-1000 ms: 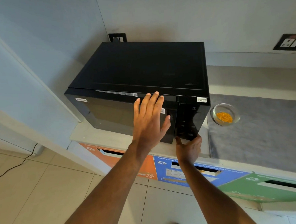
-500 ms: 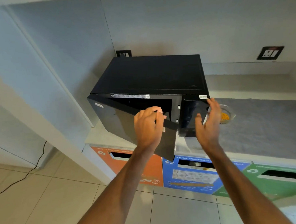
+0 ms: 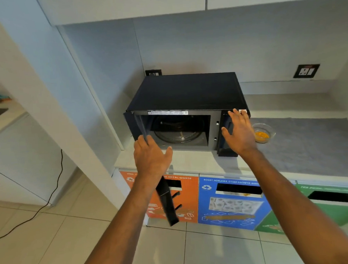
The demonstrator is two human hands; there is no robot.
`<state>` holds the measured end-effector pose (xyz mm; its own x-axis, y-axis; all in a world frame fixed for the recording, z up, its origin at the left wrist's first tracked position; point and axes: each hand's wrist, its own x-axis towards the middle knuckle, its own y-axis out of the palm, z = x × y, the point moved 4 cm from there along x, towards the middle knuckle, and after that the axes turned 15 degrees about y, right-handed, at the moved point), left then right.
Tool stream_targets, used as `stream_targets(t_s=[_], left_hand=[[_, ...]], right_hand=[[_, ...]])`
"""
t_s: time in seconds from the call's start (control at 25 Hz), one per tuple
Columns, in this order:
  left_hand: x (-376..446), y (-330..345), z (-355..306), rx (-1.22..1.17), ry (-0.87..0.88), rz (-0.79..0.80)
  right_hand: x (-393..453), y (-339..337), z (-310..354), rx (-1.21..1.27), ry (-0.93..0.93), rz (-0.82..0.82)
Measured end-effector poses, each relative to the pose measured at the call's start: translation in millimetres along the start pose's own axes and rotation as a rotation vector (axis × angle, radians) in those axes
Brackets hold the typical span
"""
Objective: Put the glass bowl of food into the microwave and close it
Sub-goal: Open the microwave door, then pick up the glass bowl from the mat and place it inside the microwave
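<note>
My microwave (image 3: pixel 187 92) is black, its turntable (image 3: pixel 179 129) clear glass. The glass bowl (image 3: pixel 263 132) holds orange-yellow food. A grey mat (image 3: pixel 311 144) covers the pale counter (image 3: pixel 190 161); below run orange (image 3: pixel 188 191), blue (image 3: pixel 231 201) and green (image 3: pixel 324 210) bin fronts.

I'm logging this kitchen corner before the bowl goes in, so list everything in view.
microwave: one, black, on the pale counter in the corner, cavity exposed.
microwave door: one, black, swung wide open toward the camera.
turntable: one, clear glass, inside the cavity.
glass bowl: one, clear with orange food, right of the microwave on the grey mat.
waste bins: orange, blue, green, under the counter.
wall sockets: two, black, behind the microwave and on the right wall.
cable: one, black, trailing on the floor, left.
left hand: open, at the door's top edge.
right hand: open, before the control panel.
</note>
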<state>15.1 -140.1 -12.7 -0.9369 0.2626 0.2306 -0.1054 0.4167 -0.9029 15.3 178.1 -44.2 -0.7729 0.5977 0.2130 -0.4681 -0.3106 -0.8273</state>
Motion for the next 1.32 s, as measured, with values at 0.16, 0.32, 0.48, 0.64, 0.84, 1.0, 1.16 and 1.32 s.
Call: stream_targets(t_s=[0.16, 0.32, 0.48, 0.64, 0.84, 1.0, 1.16, 1.32], left_hand=[[-11.1, -14.9, 23.8, 0.105, -0.027, 0.038], [-15.9, -19.5, 41.0, 0.189, -0.065, 0.093], [-14.7, -20.7, 47.9, 0.215, -0.122, 0.148], [-8.4, -15.2, 37.4, 0.253, -0.144, 0.075], [12.9, 64.0, -49.5, 0.045, 0.073, 0.170], [34.4, 169.2, -133.6, -0.383, 0.125, 0.562], [45.3, 254.8, -212.9, -0.885, -0.094, 0.910], [76.1, 308.2, -262.5, -1.028, -0.262, 0.835]], right_hand=[[-0.3, 1.1, -1.9, -0.093, -0.014, 0.020], [0.5, 4.1, -2.8, -0.109, -0.007, 0.014], [0.5, 6.0, -2.7, -0.090, -0.014, -0.001], [-4.1, 6.2, -15.8, 0.102, -0.047, -0.098], [-14.2, 25.9, -85.9, 0.424, 0.135, -0.086], [6.5, 41.2, -163.7, 0.698, 0.469, 0.014], [54.8, 39.4, -230.5, 0.870, 0.777, 0.127], [96.4, 43.7, -253.3, 0.983, 0.793, 0.295]])
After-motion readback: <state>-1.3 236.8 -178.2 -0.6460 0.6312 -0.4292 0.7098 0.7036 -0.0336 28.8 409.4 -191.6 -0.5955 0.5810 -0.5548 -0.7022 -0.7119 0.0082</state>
